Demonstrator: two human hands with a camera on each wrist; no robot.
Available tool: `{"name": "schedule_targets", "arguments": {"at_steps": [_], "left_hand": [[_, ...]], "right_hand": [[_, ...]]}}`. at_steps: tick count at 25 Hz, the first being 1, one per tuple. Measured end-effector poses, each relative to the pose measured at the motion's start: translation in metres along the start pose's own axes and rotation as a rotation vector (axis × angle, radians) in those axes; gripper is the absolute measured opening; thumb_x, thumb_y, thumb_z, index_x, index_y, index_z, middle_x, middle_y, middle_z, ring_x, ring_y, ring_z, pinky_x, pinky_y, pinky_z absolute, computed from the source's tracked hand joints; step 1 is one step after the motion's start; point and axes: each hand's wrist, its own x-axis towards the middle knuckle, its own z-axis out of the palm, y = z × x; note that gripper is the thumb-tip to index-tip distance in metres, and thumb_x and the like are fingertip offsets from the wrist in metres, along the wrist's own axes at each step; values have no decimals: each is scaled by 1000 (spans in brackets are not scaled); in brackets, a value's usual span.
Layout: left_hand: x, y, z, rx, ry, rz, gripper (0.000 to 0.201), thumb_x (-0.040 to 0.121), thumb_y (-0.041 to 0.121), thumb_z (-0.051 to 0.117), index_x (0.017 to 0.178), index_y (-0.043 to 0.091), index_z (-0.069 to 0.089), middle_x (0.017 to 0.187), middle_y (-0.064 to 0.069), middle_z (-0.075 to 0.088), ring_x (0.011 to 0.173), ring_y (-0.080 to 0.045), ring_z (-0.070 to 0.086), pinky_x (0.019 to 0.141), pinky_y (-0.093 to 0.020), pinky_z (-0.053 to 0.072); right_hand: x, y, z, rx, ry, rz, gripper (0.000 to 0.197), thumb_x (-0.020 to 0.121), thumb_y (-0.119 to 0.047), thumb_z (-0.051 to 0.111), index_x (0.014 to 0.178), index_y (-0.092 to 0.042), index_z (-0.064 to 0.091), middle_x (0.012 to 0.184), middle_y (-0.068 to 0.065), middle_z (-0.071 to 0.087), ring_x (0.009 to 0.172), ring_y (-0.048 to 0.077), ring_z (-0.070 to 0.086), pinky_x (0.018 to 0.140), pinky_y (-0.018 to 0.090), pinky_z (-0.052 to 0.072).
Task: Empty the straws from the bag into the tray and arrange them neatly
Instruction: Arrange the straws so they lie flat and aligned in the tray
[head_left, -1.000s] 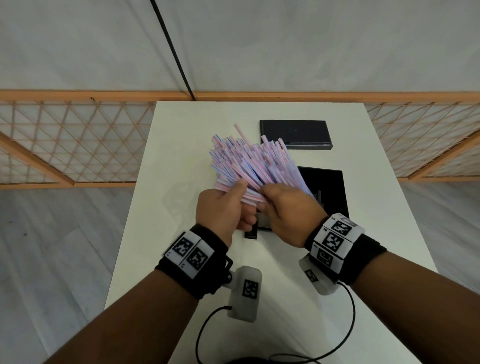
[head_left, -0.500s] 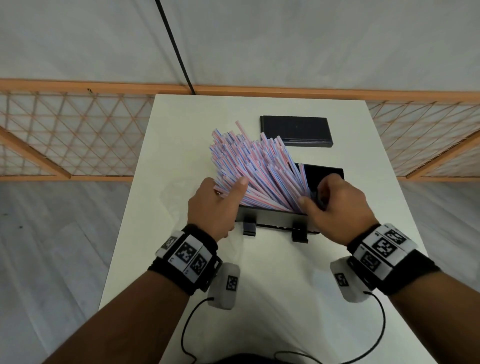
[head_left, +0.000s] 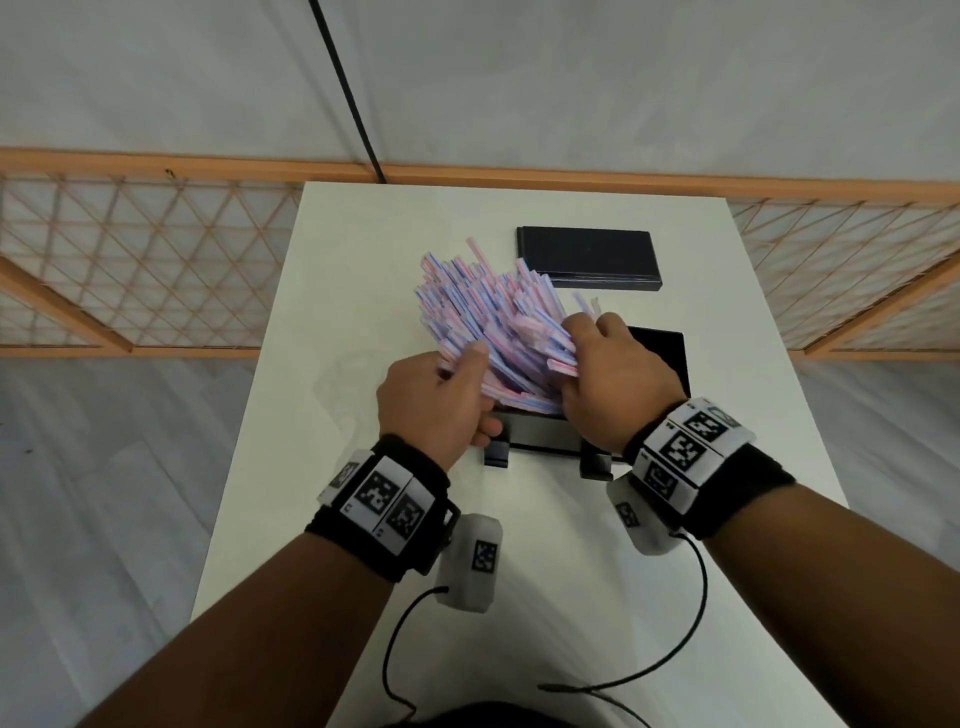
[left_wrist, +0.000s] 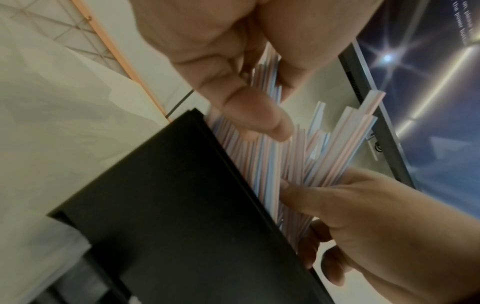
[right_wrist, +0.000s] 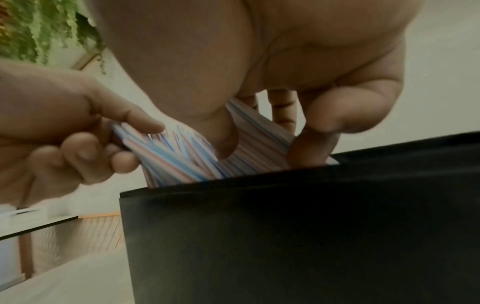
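Straws stand fanned in black tray, leaning away from its near wall. Left hand curls round fan's left side, thumb on top, likely to keep it from spilling. Right hand pinches right-side straws, probably to gather them. Bag not visible.

The lower ends of the straws are hidden behind both hands and the black tray's near wall. The left hand covers the tray's left end, and the right hand covers most of its middle. In the right wrist view the straws are motion-blurred. No bag can be made out; a faint crinkled patch on the table is too indistinct to identify.
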Motion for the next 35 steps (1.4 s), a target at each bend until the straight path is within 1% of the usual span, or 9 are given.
{"name": "schedule_targets", "arguments": {"at_steps": [3,5,9,13,15,18,23,31,35], "left_hand": [[-7,-5,-11,36,0,23,54,85,55,69,77,2,64,60,-12,69,46,-26,69,52,-42,61],[-7,-8,-16,42,29,0,60,79,63,70,92,7,55,71,-11,68,46,-25,69,49,-37,58],[-1,-14,-15,34,1,-66,61,80,68,65,102,13,50,74,-6,61,44,-23,61,43,-26,46],[4,-13,-11,161,15,54,53,86,71,52,70,21,53,62,-3,61,58,-28,64,54,-33,50],[6,-12,-11,215,22,103,57,89,70,47,62,19,51,58,-1,60,65,-34,65,68,-45,56],[9,-11,-12,215,49,103,66,85,71,45,64,9,58,60,-9,66,62,-38,66,66,-54,58],[5,-4,-12,103,32,45,58,93,52,56,61,5,64,54,-8,67,38,-21,60,42,-28,48],[3,0,-3,15,-56,-35,49,90,47,64,66,4,70,52,-9,68,42,-26,66,43,-28,51],[2,-1,-2,10,-61,-16,50,92,44,60,65,3,70,51,-11,67,44,-29,67,45,-32,56]], "right_hand": [[-5,11,0,252,80,-14,52,79,-31,73,121,-14,46,112,9,49,93,30,56,77,29,42],[-11,25,-2,360,152,94,55,70,-38,83,105,-13,48,95,0,53,79,18,51,64,23,33],[-28,37,4,244,-60,63,45,75,-59,70,75,-17,55,66,-2,58,63,15,54,54,22,37],[-26,31,10,279,-157,-146,36,84,-53,64,89,-18,68,79,0,68,77,18,63,73,29,49],[-23,30,14,195,-148,-163,42,86,-57,59,76,-16,63,68,1,62,69,20,60,65,30,46],[-17,25,20,126,-162,-161,55,83,-71,45,69,-19,54,60,-3,55,60,15,54,59,30,45],[-10,18,17,152,-171,-238,47,87,-63,50,72,-20,57,63,-3,57,62,15,54,58,27,39],[16,2,-11,46,-484,-245,45,83,-67,54,80,-23,63,75,-5,63,74,13,59,74,32,50],[13,-7,-2,72,-500,-230,42,86,-66,52,89,-26,64,76,-9,59,78,14,57,75,29,46]]}}
